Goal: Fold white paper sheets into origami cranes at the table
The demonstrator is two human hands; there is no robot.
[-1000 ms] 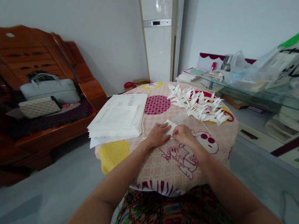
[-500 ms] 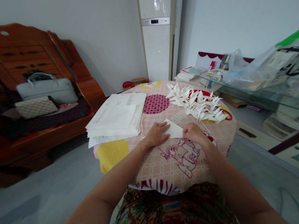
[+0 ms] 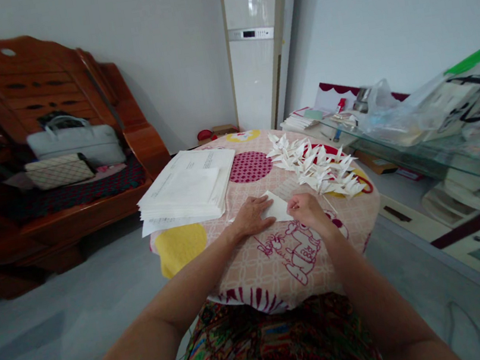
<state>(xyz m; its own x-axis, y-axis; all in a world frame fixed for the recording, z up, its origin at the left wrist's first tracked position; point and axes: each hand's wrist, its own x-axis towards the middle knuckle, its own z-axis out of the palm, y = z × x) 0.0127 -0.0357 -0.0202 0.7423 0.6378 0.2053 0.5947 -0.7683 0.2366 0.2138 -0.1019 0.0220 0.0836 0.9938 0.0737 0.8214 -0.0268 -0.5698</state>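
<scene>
A small white sheet of folded paper [image 3: 278, 207] lies on the cloth-covered table [image 3: 239, 264] between my hands. My left hand [image 3: 252, 216] rests flat on its left side, fingers stretched towards it. At the paper's right corner, my right hand [image 3: 309, 210] is closed, its fingers curled in and thumb side against the edge. A group of white folded paper cranes [image 3: 314, 166] sits just beyond my right hand. To the far left of the table is a thick stack of printed paper [image 3: 179, 192], with a smaller blank pile on top.
A glass-topped cabinet [image 3: 426, 155] with plastic bags [image 3: 380, 108] stands to the right. On the left, a wooden bench [image 3: 81, 201] holds a grey bag [image 3: 99, 144] and a quilted pouch [image 3: 58, 172]. A tall white air conditioner [image 3: 255, 81] stands behind the table.
My right hand has shifted slightly left along the folded paper's edge. My left hand stays pressed on the sheet. The cranes and the stack have not moved.
</scene>
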